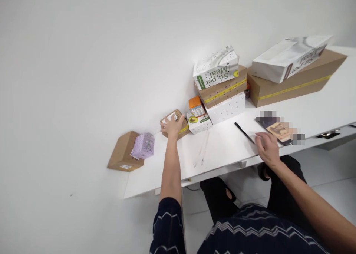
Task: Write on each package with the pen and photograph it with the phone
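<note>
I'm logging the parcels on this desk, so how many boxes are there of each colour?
Brown cardboard boxes: 4 (far-left box, small box under the left hand, stacked box, long box)
White boxes: 4 (avocado box, dotted box, Super Meal box, long white box)
Lilac boxes: 1 (lilac box)
Total: 9

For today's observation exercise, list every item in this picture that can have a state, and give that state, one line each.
Left hand: stretched out, fingers on the small brown box.
Small brown box: closed, by the wall, yellow tape.
Right hand: resting palm down on the table, holding nothing.
Black pen: lying flat, untouched.
Lilac box: closed, leaning on a brown box.
Super Meal box: closed, topping a stack.
</note>
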Action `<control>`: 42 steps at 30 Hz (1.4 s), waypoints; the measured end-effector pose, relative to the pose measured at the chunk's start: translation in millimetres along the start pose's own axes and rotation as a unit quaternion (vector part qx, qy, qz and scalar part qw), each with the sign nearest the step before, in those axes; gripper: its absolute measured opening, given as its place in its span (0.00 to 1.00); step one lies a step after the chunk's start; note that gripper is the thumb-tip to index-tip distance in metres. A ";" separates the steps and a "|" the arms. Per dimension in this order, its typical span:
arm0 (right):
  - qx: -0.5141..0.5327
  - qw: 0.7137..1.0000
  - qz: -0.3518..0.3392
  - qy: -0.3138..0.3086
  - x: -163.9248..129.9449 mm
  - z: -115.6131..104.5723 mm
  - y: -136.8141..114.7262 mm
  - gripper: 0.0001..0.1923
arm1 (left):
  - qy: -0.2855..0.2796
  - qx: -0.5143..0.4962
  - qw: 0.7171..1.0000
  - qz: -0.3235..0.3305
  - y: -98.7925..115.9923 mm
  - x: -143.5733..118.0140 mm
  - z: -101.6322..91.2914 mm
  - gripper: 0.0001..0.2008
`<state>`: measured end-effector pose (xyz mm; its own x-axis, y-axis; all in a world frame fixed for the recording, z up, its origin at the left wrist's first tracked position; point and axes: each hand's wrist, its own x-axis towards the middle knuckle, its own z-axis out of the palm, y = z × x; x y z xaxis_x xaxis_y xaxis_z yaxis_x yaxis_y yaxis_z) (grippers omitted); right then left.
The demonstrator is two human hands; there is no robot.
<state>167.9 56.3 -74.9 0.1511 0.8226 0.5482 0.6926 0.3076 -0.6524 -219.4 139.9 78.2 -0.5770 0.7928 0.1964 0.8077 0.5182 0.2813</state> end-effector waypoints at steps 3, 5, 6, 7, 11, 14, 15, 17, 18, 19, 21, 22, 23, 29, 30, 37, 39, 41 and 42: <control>0.020 1.000 0.005 -0.002 2.2 -2.7 0.6 0.14 | -0.050 -0.017 0.998 -0.039 16.4 9.3 -0.5 0.45; 0.030 1.000 0.008 -0.005 3.0 -4.0 0.8 0.13 | -0.079 -0.016 0.996 -0.048 11.5 11.6 -7.0 0.44; 0.034 0.999 0.009 -0.005 3.0 -4.5 1.0 0.13 | -0.089 -0.010 0.995 -0.043 5.9 9.1 -11.0 0.43; 0.038 0.999 0.011 -0.003 2.8 -4.8 1.5 0.13 | -0.096 -0.003 0.995 -0.031 -1.2 3.2 -14.8 0.42; 0.058 0.998 0.024 0.023 -0.6 -5.4 2.5 0.13 | -0.054 0.013 0.997 0.058 -37.3 -57.2 -21.3 0.37; 0.086 0.996 0.026 0.025 -1.2 -3.7 -7.8 0.13 | -0.008 -0.012 0.994 0.105 -66.5 -121.5 -14.4 0.34; 0.101 0.995 0.021 0.016 -0.1 -2.0 -15.4 0.13 | 0.009 -0.019 0.994 0.111 -75.5 -140.7 -10.9 0.33; 0.141 0.990 0.000 -0.013 3.4 3.9 -36.9 0.13 | 0.043 -0.051 0.992 0.104 -91.4 -170.3 -4.0 0.27; 0.166 0.985 -0.015 -0.033 5.5 8.2 -50.4 0.13 | 0.054 -0.091 0.990 0.090 -98.7 -179.9 -1.4 0.22; 0.192 0.979 -0.032 -0.056 7.2 13.3 -65.0 0.13 | 0.064 -0.143 0.985 0.068 -105.7 -186.2 0.4 0.16; 0.237 0.962 -0.056 -0.125 9.3 25.6 -95.2 0.13 | 0.093 -0.247 0.964 0.008 -119.6 -188.8 0.5 0.05; 0.257 0.950 -0.061 -0.167 9.5 32.6 -109.8 0.13 | 0.117 -0.286 0.951 -0.028 -126.5 -185.8 -1.2 0.06; 0.274 0.936 -0.056 -0.212 9.3 40.2 -123.6 0.14 | 0.144 -0.310 0.938 -0.063 -133.1 -180.2 -3.8 0.08; 0.321 0.856 0.009 -0.405 9.6 91.6 -187.1 0.26 | 0.140 -0.398 0.884 -0.199 -143.3 -123.5 -12.1 0.17; 0.331 0.843 0.004 -0.424 8.4 97.9 -194.1 0.28 | 0.112 -0.415 0.879 -0.205 -137.6 -117.5 -8.4 0.16; 0.359 0.773 -0.012 -0.522 -33.1 82.2 -195.4 0.27 | -0.017 -0.518 0.831 -0.203 -90.8 -139.4 32.4 0.19; 0.350 0.803 0.012 -0.482 -34.8 71.1 -182.7 0.23 | -0.018 -0.540 0.813 -0.218 -91.6 -147.5 32.2 0.20; 0.319 0.850 0.034 -0.417 -21.0 67.7 -171.3 0.19 | -0.011 -0.559 0.795 -0.236 -97.1 -148.1 25.6 0.23; 0.301 0.871 0.040 -0.386 -9.2 69.8 -167.8 0.18 | -0.007 -0.567 0.786 -0.246 -99.8 -145.8 21.4 0.24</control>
<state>1.0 30.5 -7.0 -0.4984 0.8578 0.1256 0.1704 0.2390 -0.9560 -213.3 -20.5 1.5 -0.7784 0.5927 -0.2067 -0.1455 0.1499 0.9779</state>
